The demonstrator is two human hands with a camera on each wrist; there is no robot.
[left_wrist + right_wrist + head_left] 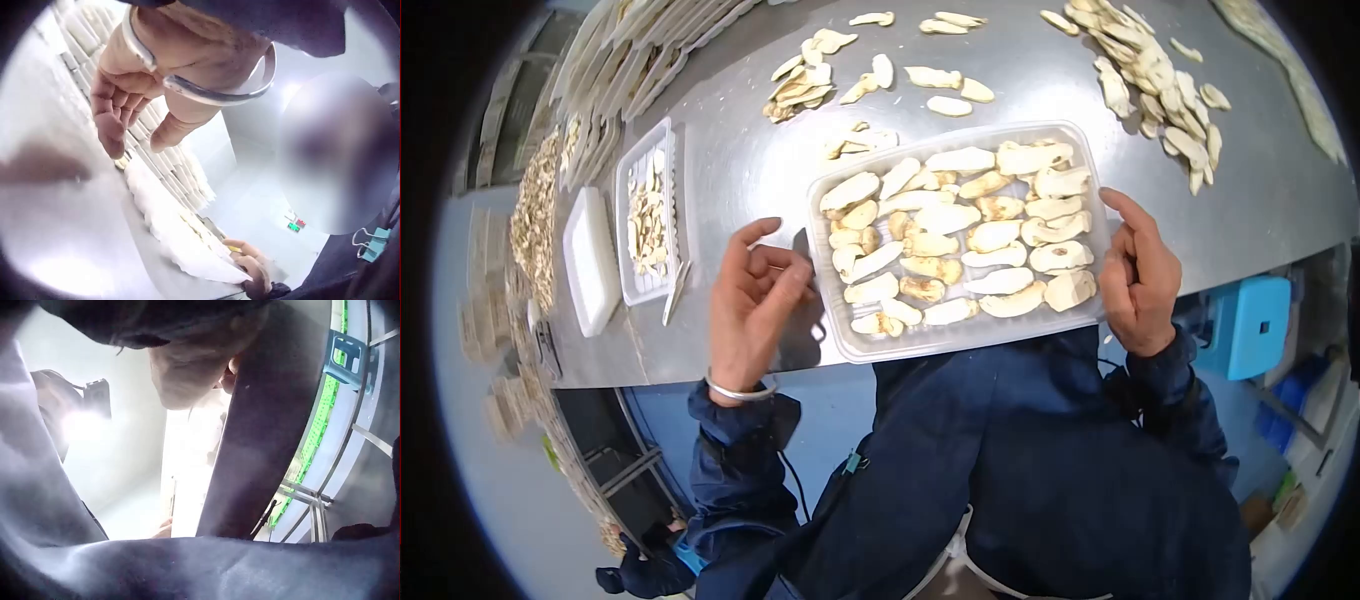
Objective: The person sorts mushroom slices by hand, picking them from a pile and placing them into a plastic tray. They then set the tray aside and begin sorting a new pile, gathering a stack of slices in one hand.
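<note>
At the centre of the head view sits a clear rectangular plastic tray (1090, 180) filled with pale sliced mushroom pieces (960, 240), on the grey metal table (740, 170). My left hand (750, 300) rests just beside the tray's left edge, palm up, fingers loosely curled and holding nothing. My right hand (1138, 272) lies against the tray's right edge, fingers fairly straight along the rim. Loose mushroom slices (1155, 75) are heaped at the upper right, and a smaller white tray (662, 150) with slices stands at the left.

In the left wrist view, my left hand (134, 103) fills the upper left, fingers relaxed and curled. The tray (181, 244) runs diagonally below.

In the right wrist view, glare hides most of it; I cannot tell my grip.
</note>
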